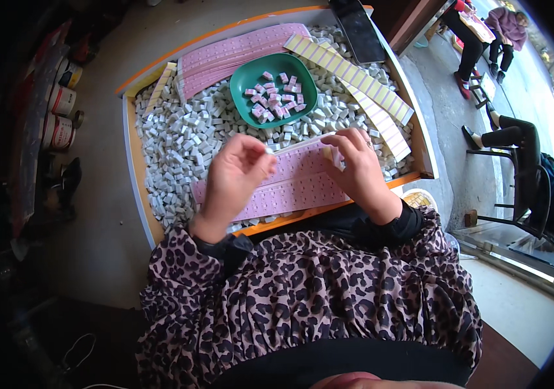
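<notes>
My left hand (235, 185) is closed in a pinch on a small white block (269, 150), just above the pink printed sheets (290, 194). To its right, my right hand (362, 172) is curled over the same sheets, thumb and forefinger close together. A small pale yellow piece (327, 153) shows at those fingertips; its kind is too small to tell. Beyond both hands, a green bowl (241, 78) holds several white blocks with pink faces (275, 100). Loose white blocks (183, 142) lie thickly under and around the bowl and sheets.
A shallow box with an orange-edged rim (135, 188) surrounds the blocks. More pink sheets (225, 55), yellow striped strips (354, 78) and a dark phone (358, 32) lie toward its far side. Cans (61, 100) stand at left. Other people (507, 29) sit at right, near a chair (530, 194).
</notes>
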Available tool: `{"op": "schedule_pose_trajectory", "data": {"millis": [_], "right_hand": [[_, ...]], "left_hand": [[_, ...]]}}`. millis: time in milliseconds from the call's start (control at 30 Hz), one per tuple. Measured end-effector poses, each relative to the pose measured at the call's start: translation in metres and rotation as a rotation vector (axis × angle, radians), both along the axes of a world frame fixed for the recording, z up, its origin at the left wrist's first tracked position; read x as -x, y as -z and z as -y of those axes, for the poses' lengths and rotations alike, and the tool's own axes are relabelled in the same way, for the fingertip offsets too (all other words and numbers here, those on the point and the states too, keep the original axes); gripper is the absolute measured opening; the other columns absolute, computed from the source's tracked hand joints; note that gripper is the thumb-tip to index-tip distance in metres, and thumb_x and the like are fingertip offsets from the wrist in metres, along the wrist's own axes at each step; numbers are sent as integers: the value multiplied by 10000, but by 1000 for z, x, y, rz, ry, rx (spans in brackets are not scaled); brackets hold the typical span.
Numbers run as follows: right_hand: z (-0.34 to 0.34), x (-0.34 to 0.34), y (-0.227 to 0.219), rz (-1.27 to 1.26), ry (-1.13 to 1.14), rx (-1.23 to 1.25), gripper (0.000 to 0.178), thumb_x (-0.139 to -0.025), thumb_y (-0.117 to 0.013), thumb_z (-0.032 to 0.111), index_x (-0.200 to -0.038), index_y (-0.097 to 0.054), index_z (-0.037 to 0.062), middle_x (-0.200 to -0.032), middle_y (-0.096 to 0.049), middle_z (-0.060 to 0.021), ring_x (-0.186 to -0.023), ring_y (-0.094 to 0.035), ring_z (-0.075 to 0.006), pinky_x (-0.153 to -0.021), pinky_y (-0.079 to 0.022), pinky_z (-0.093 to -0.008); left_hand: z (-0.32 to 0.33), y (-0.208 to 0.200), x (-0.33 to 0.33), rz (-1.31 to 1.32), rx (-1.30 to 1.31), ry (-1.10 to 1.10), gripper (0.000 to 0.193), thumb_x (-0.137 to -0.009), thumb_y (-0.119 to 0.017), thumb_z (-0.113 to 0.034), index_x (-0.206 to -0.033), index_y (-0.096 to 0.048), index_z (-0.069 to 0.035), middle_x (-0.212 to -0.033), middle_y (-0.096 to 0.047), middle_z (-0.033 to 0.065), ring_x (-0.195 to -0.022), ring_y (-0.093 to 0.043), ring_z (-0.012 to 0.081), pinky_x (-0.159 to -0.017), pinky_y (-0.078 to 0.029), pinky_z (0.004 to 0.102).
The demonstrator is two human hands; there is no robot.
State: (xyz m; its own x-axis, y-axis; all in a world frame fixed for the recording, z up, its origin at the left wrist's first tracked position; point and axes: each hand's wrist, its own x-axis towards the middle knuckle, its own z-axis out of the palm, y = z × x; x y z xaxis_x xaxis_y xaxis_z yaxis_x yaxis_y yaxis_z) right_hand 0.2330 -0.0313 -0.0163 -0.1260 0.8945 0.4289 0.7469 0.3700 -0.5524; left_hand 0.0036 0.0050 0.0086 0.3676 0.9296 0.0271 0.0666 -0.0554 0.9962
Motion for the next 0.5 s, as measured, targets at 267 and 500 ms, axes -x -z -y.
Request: {"op": "schedule_pose_trajectory", "data": {"millis": [267, 500], "right_hand": [[-6, 4, 2, 173, -85, 55, 213, -764, -662, 88, -965, -603, 49, -941, -552, -114, -893, -547, -304, -758, -476, -389], [-6, 4, 3, 225, -148, 45, 210, -769, -617, 82, -971, -585, 35, -925, -535, -119, -894, -548, -297, -729, -495, -380]], "left_hand": [[12, 38, -35, 110, 297, 129, 215, -927, -539, -27, -1139, -570, -14, -931, -636, 52, -778, -598, 77, -691, -506, 210], [9, 46, -38, 256, 340, 63, 210, -913, -561, -22, -1121, -587, 1, -962, -639, 54, -771, -599, 82, -706, -515, 222]]}}
